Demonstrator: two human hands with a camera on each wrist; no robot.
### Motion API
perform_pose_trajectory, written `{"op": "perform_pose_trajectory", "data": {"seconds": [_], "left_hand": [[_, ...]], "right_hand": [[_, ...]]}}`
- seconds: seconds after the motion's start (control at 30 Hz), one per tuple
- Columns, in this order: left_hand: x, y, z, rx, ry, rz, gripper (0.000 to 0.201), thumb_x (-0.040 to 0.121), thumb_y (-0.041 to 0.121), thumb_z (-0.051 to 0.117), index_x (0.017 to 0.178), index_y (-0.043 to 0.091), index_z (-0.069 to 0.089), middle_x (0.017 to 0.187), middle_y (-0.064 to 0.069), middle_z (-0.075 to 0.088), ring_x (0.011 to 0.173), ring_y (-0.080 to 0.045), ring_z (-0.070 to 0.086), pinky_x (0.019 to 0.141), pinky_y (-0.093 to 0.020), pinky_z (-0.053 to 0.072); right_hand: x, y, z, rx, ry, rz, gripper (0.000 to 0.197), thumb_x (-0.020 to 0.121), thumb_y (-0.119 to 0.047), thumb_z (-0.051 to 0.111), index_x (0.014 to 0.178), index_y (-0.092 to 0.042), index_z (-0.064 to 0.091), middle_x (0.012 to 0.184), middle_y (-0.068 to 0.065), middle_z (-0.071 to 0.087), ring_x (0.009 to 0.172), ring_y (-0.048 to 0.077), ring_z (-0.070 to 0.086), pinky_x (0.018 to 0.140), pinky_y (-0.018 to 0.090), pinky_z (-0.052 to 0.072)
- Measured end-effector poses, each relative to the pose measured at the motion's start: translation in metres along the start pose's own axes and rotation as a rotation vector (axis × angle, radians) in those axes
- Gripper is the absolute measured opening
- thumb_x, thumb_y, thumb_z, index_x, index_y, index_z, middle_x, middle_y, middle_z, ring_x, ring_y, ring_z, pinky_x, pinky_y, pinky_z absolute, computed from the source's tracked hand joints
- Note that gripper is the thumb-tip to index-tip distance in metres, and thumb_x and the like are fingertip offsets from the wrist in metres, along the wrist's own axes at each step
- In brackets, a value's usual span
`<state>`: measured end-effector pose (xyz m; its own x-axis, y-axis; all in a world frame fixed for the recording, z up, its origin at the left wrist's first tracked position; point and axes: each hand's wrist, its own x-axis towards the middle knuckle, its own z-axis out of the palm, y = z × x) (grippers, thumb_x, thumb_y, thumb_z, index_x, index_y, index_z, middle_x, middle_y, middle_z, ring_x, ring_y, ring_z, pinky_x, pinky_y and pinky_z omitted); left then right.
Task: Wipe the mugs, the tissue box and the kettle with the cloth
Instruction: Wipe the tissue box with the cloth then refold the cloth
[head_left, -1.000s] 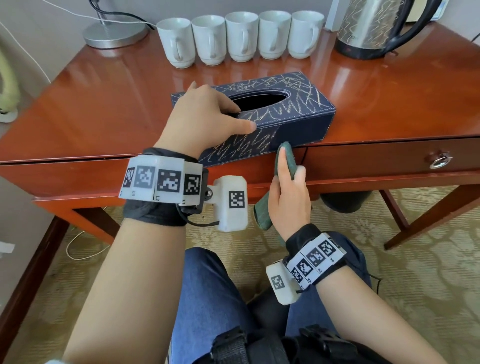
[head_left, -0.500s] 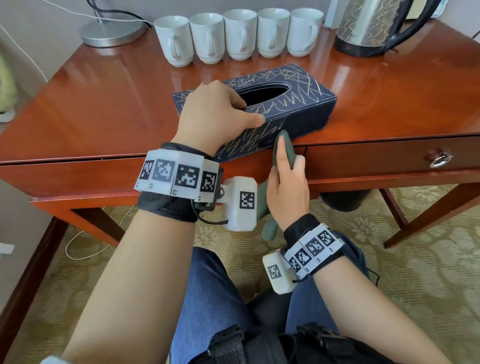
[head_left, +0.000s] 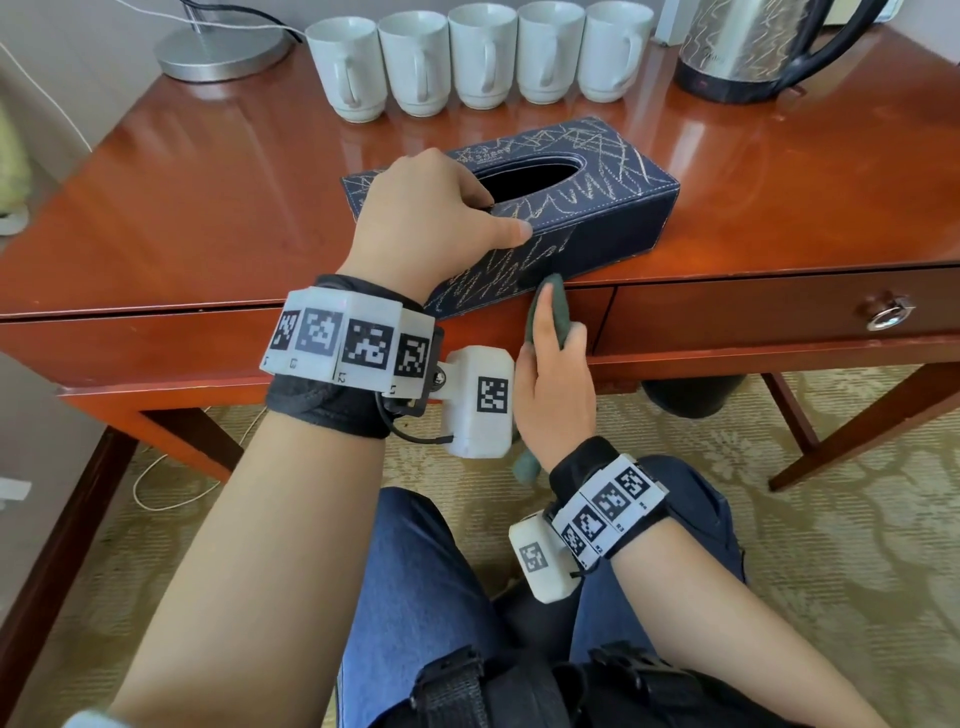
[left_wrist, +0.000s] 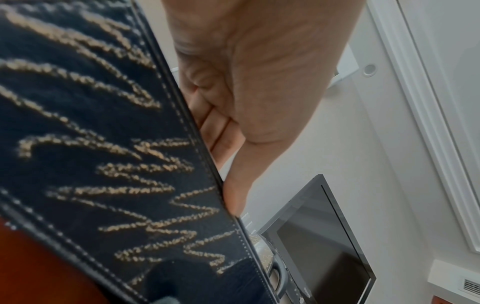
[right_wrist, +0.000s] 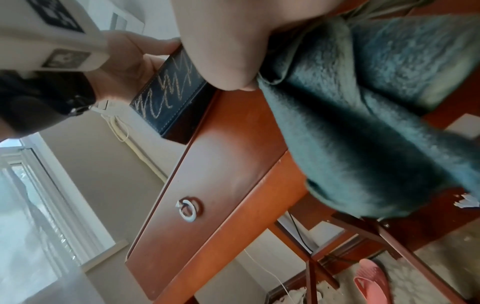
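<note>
- tissue box (head_left: 571, 208), centre of the head view, sits skewed with its near corner at the desk (head_left: 182, 218) front edge.
- left hand (head_left: 426, 218) clamps it, fingers hooked into the slot, thumb along the near side.
- right hand (head_left: 556, 384) fingers extended, thumb pinning the green cloth (head_left: 557, 312) against the box's near face.
- mugs (head_left: 483, 57) and kettle (head_left: 753, 47) stand along the top.
- risk: a hard stroke could drag the box off the edge if the clamp loosens; trailing cloth may snag.

Under my left hand (head_left: 426, 218) the tissue box (head_left: 597, 208) looks like matt navy leather — white edge stitching, scratchy gold lines. The cloth (right_wrist: 363, 123) my right hand (head_left: 556, 395) holds is fuzzy green terry. The desk (head_left: 208, 208) is glossy lacquered wood; far mugs (head_left: 480, 54) smooth white ceramic; the kettle (head_left: 743, 47) shiny patterned metal.
</note>
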<state>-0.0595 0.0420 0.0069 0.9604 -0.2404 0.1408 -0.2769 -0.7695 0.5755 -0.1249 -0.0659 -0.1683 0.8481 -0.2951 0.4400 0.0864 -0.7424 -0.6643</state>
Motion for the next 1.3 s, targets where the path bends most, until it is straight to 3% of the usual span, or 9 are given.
{"op": "perform_pose_trajectory", "data": {"seconds": [0.17, 0.3, 0.4, 0.5, 0.6, 0.73, 0.83, 1.07, 1.3], "left_hand": [[-0.001, 0.0, 0.0, 0.004, 0.001, 0.009, 0.047, 0.077, 0.053, 0.074, 0.111, 0.019, 0.072, 0.092, 0.003, 0.067, 0.097, -0.016, 0.063, 0.084, -0.028, 0.048], [-0.001, 0.0, 0.0, -0.004, 0.002, 0.005, 0.048, 0.077, 0.053, 0.075, 0.111, 0.02, 0.072, 0.088, 0.004, 0.064, 0.096, -0.015, 0.064, 0.083, -0.027, 0.047], [0.0, -0.001, 0.0, -0.01, -0.002, 0.001, 0.049, 0.076, 0.053, 0.074, 0.112, 0.02, 0.072, 0.09, 0.004, 0.065, 0.096, -0.015, 0.064, 0.081, -0.026, 0.047], [0.0, -0.001, 0.0, -0.008, 0.0, 0.003, 0.05, 0.076, 0.055, 0.074, 0.112, 0.021, 0.072, 0.095, 0.003, 0.068, 0.098, -0.015, 0.063, 0.081, -0.026, 0.046], [-0.001, -0.001, -0.001, -0.011, 0.001, 0.002, 0.05, 0.076, 0.055, 0.074, 0.112, 0.021, 0.072, 0.097, 0.003, 0.068, 0.099, -0.015, 0.063, 0.084, -0.027, 0.048], [-0.002, 0.0, -0.001, -0.004, 0.004, 0.001, 0.047, 0.077, 0.053, 0.074, 0.111, 0.02, 0.072, 0.103, 0.003, 0.07, 0.101, -0.013, 0.062, 0.085, -0.027, 0.047], [-0.002, 0.001, -0.002, -0.007, -0.005, -0.002, 0.047, 0.077, 0.053, 0.074, 0.11, 0.019, 0.073, 0.095, 0.002, 0.069, 0.095, -0.014, 0.064, 0.085, -0.028, 0.049], [-0.002, 0.002, -0.003, 0.004, -0.006, 0.005, 0.047, 0.078, 0.053, 0.074, 0.11, 0.019, 0.073, 0.103, 0.001, 0.07, 0.097, -0.013, 0.062, 0.081, -0.025, 0.046], [-0.001, 0.001, -0.002, 0.01, -0.015, 0.009, 0.048, 0.077, 0.053, 0.074, 0.111, 0.018, 0.073, 0.099, 0.001, 0.07, 0.095, -0.014, 0.063, 0.084, -0.028, 0.05]], "right_hand": [[-0.001, -0.004, 0.0, -0.047, -0.038, -0.133, 0.071, 0.093, -0.013, 0.049, 0.148, -0.034, 0.009, 0.101, 0.01, 0.042, 0.071, 0.024, 0.05, 0.066, 0.035, 0.049], [0.01, 0.005, -0.002, -0.052, 0.073, -0.022, 0.068, 0.094, -0.014, 0.043, 0.151, -0.03, 0.011, 0.095, 0.004, 0.033, 0.065, 0.022, 0.046, 0.06, 0.04, 0.051], [0.004, 0.002, -0.002, -0.022, 0.023, 0.009, 0.067, 0.095, -0.015, 0.041, 0.148, -0.034, 0.005, 0.095, 0.004, 0.033, 0.066, 0.023, 0.047, 0.061, 0.044, 0.052], [-0.002, -0.007, -0.002, -0.019, -0.049, -0.073, 0.065, 0.094, -0.015, 0.043, 0.152, -0.03, 0.015, 0.099, 0.011, 0.041, 0.072, 0.026, 0.05, 0.066, 0.043, 0.051], [0.008, -0.009, -0.004, -0.051, 0.006, -0.162, 0.066, 0.091, -0.01, 0.047, 0.146, -0.031, 0.017, 0.101, 0.015, 0.048, 0.071, 0.026, 0.05, 0.065, 0.039, 0.049], [0.022, 0.001, -0.009, -0.061, 0.115, -0.076, 0.068, 0.092, -0.008, 0.045, 0.149, -0.029, 0.016, 0.094, 0.008, 0.037, 0.066, 0.026, 0.047, 0.062, 0.039, 0.049], [0.016, 0.002, -0.006, -0.038, 0.097, -0.001, 0.065, 0.094, -0.011, 0.041, 0.152, -0.026, 0.017, 0.093, 0.005, 0.033, 0.064, 0.024, 0.046, 0.059, 0.042, 0.051], [0.021, -0.008, -0.011, -0.056, 0.092, -0.09, 0.064, 0.092, -0.012, 0.043, 0.149, -0.03, 0.02, 0.094, 0.004, 0.031, 0.06, 0.025, 0.044, 0.058, 0.038, 0.049], [0.021, -0.006, -0.018, -0.031, 0.08, 0.059, 0.069, 0.097, -0.012, 0.043, 0.148, -0.035, 0.002, 0.096, 0.007, 0.035, 0.059, 0.022, 0.045, 0.059, 0.038, 0.049]]}}
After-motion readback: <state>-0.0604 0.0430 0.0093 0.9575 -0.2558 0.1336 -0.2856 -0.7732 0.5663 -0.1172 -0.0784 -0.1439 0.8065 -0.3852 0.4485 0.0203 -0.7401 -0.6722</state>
